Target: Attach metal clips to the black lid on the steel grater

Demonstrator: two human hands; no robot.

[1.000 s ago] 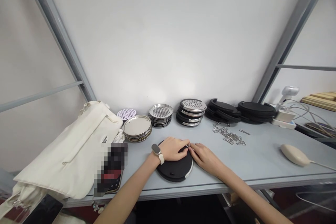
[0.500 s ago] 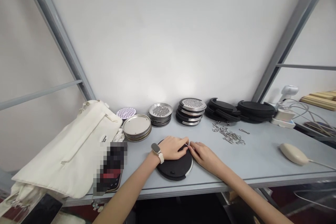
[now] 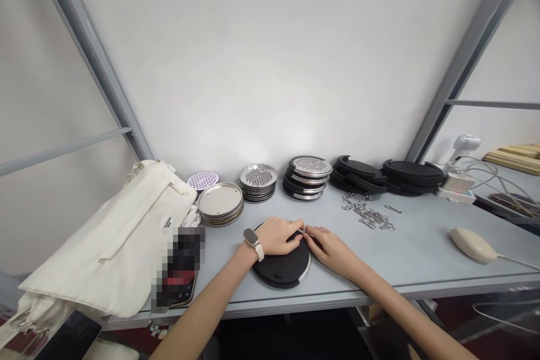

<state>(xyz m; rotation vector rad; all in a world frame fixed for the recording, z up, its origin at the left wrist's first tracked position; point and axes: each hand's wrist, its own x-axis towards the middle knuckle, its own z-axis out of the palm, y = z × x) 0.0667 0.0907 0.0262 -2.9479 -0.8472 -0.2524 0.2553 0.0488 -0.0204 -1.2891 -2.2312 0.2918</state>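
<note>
A round black disc (image 3: pixel 280 270) lies flat on the desk near its front edge, with a strip of silver metal rim showing along its right side. My left hand (image 3: pixel 276 236), with a watch on its wrist, rests over the top of this disc. Its thumb and forefinger close around a small metal clip (image 3: pixel 301 231) at the disc's upper right edge. From the right, my right hand (image 3: pixel 327 244) pinches the same clip, its fingertips almost meeting the left ones. The fingers partly cover the clip, so how it sits on the disc cannot be told.
Behind stand stacks of plain metal plates (image 3: pixel 220 200), perforated metal discs (image 3: pixel 258 177), discs in black holders (image 3: pixel 310 166) and black holders (image 3: pixel 411 171). Loose metal clips (image 3: pixel 369 216) lie right of centre. A cream bag (image 3: pixel 113 242), phone (image 3: pixel 185 292) and corded cream device (image 3: pixel 472 244) flank the work.
My hands stay almost in place at the disc's edge. The fingertips have shifted slightly, and a little more of the metal clip shows between them.
</note>
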